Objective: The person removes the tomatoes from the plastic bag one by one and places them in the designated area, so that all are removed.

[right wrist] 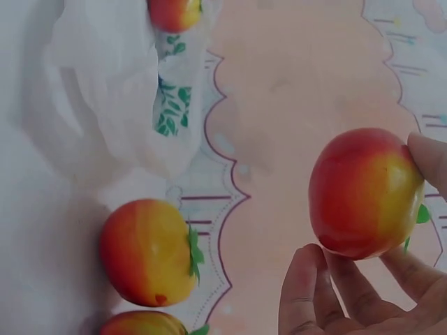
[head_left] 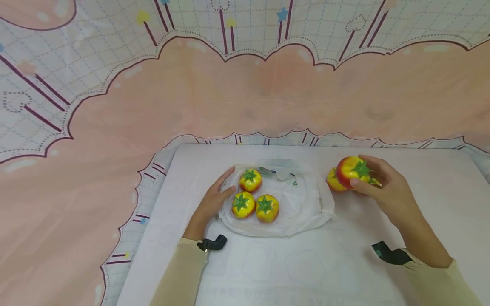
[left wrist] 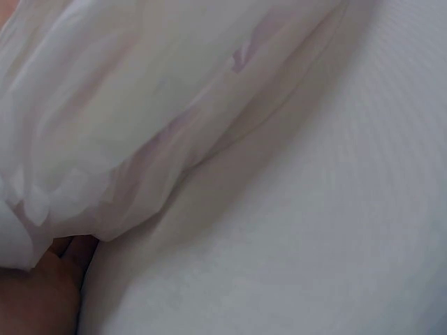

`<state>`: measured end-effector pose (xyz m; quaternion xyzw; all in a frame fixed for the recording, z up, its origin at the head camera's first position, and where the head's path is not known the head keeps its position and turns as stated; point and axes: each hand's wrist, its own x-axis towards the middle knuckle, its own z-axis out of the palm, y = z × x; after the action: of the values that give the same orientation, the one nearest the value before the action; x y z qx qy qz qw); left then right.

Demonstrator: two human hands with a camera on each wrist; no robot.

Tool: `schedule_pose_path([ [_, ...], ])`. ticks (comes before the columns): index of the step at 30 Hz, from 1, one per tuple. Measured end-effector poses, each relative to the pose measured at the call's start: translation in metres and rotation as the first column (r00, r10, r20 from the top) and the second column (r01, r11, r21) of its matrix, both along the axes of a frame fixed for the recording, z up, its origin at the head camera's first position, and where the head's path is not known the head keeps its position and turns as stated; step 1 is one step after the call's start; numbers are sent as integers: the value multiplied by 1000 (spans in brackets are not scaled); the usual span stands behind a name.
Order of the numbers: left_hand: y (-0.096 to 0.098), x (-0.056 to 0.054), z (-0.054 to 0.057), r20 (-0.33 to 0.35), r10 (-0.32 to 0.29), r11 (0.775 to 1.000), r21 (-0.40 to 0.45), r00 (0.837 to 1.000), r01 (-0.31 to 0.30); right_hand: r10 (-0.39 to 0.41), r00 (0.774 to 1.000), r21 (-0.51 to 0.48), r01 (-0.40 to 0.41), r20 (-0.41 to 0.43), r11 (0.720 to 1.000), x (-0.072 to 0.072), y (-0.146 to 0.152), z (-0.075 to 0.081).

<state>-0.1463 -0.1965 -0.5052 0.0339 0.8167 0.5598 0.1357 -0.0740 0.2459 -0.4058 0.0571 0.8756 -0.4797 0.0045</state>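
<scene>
A white plastic bag (head_left: 298, 212) lies spread on the table with its mouth open. Inside it, near its left side, are three yellow-and-red tomatoes (head_left: 243, 205) with green star-shaped tops. My left hand (head_left: 210, 204) holds the bag's left edge, thumb over the rim; in the left wrist view some of its fingers lie hidden under the plastic. To the right of the bag, my right hand (head_left: 390, 191) grips another tomato (right wrist: 367, 195) between thumb and fingers, raised above the table. Below it, two more tomatoes (right wrist: 147, 251) sit side by side, partly covered in the head view.
The white table (head_left: 291, 267) extends in front of the bag and to both sides. Behind it hangs a peach-and-white patterned cloth (head_left: 260, 97), which also covers the left side. Black straps (head_left: 392, 253) are on both wrists, over beige sleeves.
</scene>
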Motion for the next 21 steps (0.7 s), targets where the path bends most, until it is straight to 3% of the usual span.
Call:
schedule_pose_path([
  [8, 1, 2, -2, 2, 2, 1000, 20, 1000, -2, -44, 997, 24, 46, -69, 999, 2, 18, -2],
  [21, 0, -2, -1, 28, -4, 999, 45, 1000, 3, -133, 991, 28, 134, -24, 991, -5, 46, -2],
])
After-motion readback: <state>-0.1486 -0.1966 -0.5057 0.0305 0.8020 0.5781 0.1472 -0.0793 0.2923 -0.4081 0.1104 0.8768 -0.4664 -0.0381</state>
